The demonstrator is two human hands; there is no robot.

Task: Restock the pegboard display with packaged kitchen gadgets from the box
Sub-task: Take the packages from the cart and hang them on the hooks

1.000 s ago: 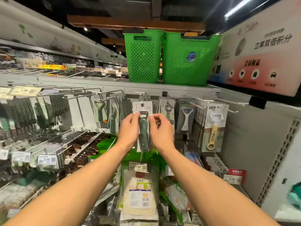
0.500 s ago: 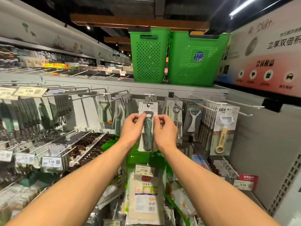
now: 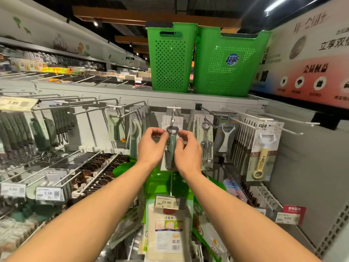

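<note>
Head view: left hand [image 3: 151, 149] and right hand [image 3: 188, 155] each pinch an edge of the opener card [image 3: 171, 148], apparently to square it on the hook [image 3: 173, 113].

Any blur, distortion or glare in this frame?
Head view: wide-angle distortion bows the shelf edge; the left racks are blurred; the carded bottle opener held by the left hand and right hand is sharp; the ceiling light flares slightly.
</note>
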